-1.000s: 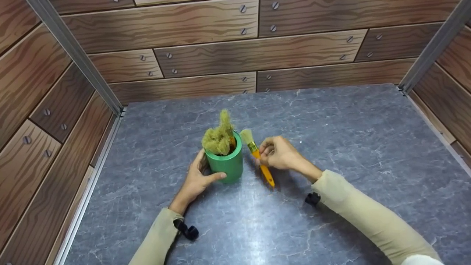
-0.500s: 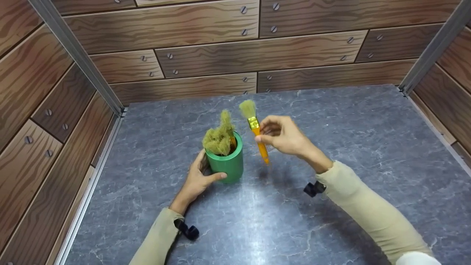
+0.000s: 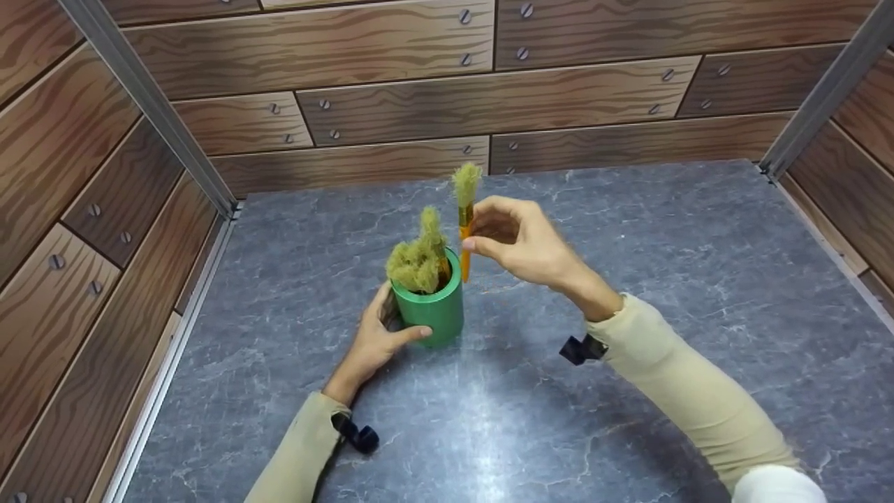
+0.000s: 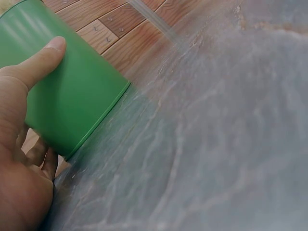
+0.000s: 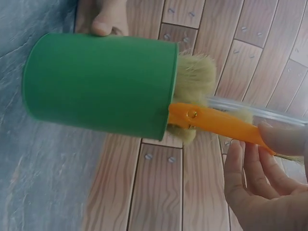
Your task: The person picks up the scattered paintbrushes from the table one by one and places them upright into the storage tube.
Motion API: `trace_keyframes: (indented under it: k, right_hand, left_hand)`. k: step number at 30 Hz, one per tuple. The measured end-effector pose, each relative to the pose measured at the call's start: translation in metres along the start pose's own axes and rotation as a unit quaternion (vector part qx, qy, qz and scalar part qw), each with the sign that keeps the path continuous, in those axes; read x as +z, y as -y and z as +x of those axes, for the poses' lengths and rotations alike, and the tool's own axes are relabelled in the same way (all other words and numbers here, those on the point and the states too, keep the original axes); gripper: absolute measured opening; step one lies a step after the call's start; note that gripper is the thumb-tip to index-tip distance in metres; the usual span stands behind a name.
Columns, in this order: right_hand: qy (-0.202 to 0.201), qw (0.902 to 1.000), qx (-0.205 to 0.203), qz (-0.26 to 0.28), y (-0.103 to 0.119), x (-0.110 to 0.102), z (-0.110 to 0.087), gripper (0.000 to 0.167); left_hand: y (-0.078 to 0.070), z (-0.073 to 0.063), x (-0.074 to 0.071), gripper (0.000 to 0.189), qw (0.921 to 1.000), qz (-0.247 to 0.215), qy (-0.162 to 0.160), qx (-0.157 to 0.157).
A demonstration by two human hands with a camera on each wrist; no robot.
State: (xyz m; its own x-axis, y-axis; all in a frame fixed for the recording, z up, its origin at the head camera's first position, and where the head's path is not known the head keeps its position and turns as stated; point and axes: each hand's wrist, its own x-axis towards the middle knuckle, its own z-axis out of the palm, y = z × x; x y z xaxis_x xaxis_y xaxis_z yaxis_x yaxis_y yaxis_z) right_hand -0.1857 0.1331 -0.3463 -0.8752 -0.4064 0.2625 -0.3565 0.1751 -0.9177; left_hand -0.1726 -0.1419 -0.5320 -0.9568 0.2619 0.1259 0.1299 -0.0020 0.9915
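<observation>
A green cylindrical cup (image 3: 433,318) stands upright on the table, and my left hand (image 3: 374,346) grips its side. In the left wrist view the thumb lies across the cup wall while the other fingers reach behind it. Several paintbrushes stand in the cup with their pale bristles (image 3: 415,267) up. My right hand (image 3: 534,244) pinches another paintbrush (image 3: 466,227) by its orange handle, bristles upward, beside the cup's right rim. The right wrist view shows the handle's holed end (image 5: 192,114) right at the cup's rim.
The grey marbled table (image 3: 663,279) spreads around the cup. Wood-patterned panels (image 3: 391,112) wall it in at the back and both sides, with metal posts (image 3: 150,105) at the corners. A black wrist device (image 3: 360,434) sits on the left cuff.
My right hand has lifted the paintbrush off the table, turned it more upright and brought it left to the cup's rim. The left hand and the cup have stayed in place.
</observation>
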Motion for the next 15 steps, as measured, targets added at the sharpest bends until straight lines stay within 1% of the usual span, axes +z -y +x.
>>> trace_keyframes:
  k: [7,13,15]
  right_hand:
    - [0.004,0.9997,-0.024,0.008,0.007,0.008,0.005,0.018]
    - [0.005,0.9995,-0.03,0.005,0.008,0.013,0.006,0.017]
    - [0.01,0.9994,-0.032,0.001,0.007,0.015,0.007,0.02]
  left_hand:
    - [-0.002,0.002,0.001,0.115,0.9999,0.01,-0.004,-0.008]
    - [-0.001,0.001,0.0,0.117,0.9999,0.015,0.001,-0.008]
    - [-0.001,0.001,-0.001,0.117,0.9998,0.015,0.0,-0.01]
